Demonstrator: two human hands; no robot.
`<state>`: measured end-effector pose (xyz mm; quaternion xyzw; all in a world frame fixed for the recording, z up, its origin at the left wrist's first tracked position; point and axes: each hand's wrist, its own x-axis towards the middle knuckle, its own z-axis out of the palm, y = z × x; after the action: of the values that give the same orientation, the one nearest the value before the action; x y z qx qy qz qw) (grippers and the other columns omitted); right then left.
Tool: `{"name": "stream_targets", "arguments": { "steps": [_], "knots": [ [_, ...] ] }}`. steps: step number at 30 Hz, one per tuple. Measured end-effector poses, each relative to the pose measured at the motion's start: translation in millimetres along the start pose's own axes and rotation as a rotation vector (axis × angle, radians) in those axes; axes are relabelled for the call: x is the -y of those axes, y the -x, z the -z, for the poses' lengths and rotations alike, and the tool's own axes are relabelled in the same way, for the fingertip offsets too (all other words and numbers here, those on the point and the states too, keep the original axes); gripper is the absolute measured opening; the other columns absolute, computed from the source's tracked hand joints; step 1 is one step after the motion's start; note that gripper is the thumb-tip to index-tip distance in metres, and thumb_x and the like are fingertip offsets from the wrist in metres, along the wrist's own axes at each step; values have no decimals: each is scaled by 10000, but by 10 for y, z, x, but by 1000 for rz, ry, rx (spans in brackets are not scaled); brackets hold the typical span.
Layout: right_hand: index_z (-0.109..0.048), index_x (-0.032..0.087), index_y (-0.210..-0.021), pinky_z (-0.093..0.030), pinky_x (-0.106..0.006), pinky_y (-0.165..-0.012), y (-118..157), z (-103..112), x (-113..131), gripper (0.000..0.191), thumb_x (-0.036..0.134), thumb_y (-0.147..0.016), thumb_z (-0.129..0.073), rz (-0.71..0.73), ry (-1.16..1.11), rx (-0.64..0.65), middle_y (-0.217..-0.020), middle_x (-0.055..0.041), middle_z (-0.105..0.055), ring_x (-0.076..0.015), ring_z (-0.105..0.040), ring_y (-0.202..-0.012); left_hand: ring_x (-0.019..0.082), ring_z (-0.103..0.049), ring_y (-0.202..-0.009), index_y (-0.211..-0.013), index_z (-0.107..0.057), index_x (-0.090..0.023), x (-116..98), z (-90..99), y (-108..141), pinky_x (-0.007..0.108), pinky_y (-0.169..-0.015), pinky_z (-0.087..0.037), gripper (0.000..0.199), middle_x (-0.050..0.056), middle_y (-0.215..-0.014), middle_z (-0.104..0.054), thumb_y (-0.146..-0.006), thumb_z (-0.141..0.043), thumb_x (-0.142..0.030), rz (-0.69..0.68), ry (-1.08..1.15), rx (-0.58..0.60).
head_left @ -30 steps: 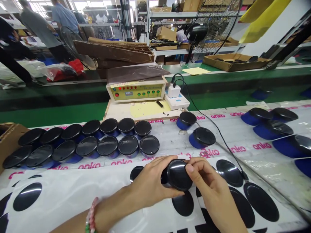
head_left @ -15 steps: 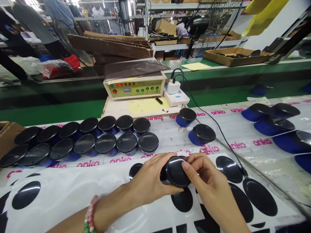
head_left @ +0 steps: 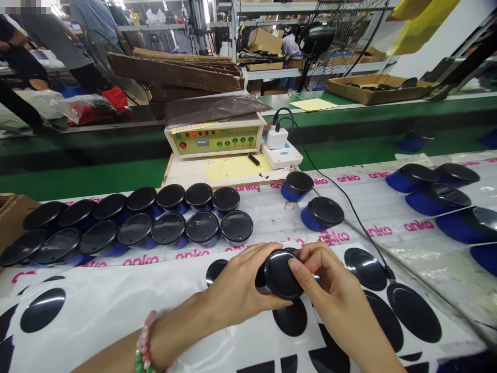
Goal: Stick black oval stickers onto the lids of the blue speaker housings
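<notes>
A round black-topped piece (head_left: 282, 275) is held upright between both hands near the bottom centre, its flat face turned toward me. My left hand (head_left: 243, 282) wraps round it from the left, thumb below and fingers above. At its right edge, my right hand (head_left: 330, 282) grips the rim with thumb and fingers. Beneath them lies a white sheet (head_left: 116, 305) with black discs, one of them (head_left: 291, 317) just under the held piece. Two rows of black-topped blue round pieces (head_left: 169, 228) stand to the left behind the sheet.
Two more round pieces (head_left: 322, 213) stand right of centre, and several (head_left: 438, 199) at the far right. Behind are a control box (head_left: 217, 141) with lights, a white plug adapter (head_left: 277, 138) and a trailing black cable. A cardboard tray (head_left: 380, 90) sits at the back right.
Both hands and the held piece stay nearly in place. At the back left, a person's arm and hand have come into clearer view.
</notes>
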<state>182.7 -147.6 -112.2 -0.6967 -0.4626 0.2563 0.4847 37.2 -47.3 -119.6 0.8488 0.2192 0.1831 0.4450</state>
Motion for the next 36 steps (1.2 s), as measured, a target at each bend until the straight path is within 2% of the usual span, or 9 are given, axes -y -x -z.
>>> {"name": "stream_targets", "arguments": {
  "steps": [9,11,15,20,22,25,30,32,36],
  "knots": [
    [-342,224,-557,-247,-249,-418,-158,283,35,504,627,-743,-580,-232,338,165,-486,53,-345,-108,-315,-448,222,-559,-1131,-1246,-460,-240,-19,-8,18,337,-996,-440,670,34,-1233,-593,-669,-795,-306,-31,-31,-3],
    [-522,240,-777,-341,-253,-442,-154,267,61,361,580,-725,-631,-188,352,119,-601,33,-518,-130,-437,-484,228,-552,-1143,-1258,-450,-255,-27,-4,20,347,-998,-440,680,30,-1243,-586,-671,-792,-291,-28,-26,10],
    [-534,297,-1151,-484,-272,-548,-113,92,120,408,469,-790,-617,-140,174,256,-877,-10,-659,-172,-617,-636,217,-549,-1147,-1272,-434,-272,-37,-4,24,340,-990,-449,658,19,-1256,-574,-704,-767,-287,-36,3,5],
    [-471,236,-1332,-435,-253,-376,-119,-51,108,536,552,-909,-379,-248,-53,285,-594,19,-603,-138,-523,-380,242,-501,-1207,-1282,-377,-256,32,-76,35,399,-1031,-418,726,65,-1310,-495,-674,-770,-196,-20,50,-152],
    [-441,255,-1362,-487,-272,-446,-144,-26,114,551,536,-888,-441,-201,-34,320,-739,-12,-658,-160,-594,-498,243,-500,-1201,-1270,-337,-238,72,-106,45,416,-1015,-430,706,98,-1323,-440,-698,-751,-208,-45,96,-225],
    [-449,314,-1338,-523,-341,-765,-249,67,167,660,406,-735,-700,13,119,406,-1186,-46,-605,-231,-631,-930,239,-510,-1179,-1293,-290,-255,70,-101,70,432,-988,-448,684,102,-1315,-428,-751,-704,-201,-40,61,-208],
    [-478,223,-1288,-426,-415,-916,-771,128,306,565,368,-766,-639,206,421,263,-1243,-99,-563,-285,-555,-1095,309,-421,-1276,-1448,9,-304,-200,53,128,480,-979,-453,969,131,-1485,-266,-776,-688,-260,98,-160,-128],
    [-477,166,-1285,-419,-430,-904,-1041,39,345,578,383,-768,-621,230,488,219,-1246,-144,-552,-315,-552,-1091,342,-429,-1264,-1465,-64,-262,-360,141,144,493,-942,-476,862,146,-1499,-243,-816,-632,-269,134,-332,-55],
    [-547,121,-1204,-471,-351,-794,-1409,-176,389,544,364,-731,-661,276,483,324,-1076,-140,-646,-280,-623,-940,382,-535,-1119,-1239,-535,-162,-552,264,180,524,-874,-494,440,161,-1280,-529,-828,-624,-289,135,-649,170]
  ]
}}
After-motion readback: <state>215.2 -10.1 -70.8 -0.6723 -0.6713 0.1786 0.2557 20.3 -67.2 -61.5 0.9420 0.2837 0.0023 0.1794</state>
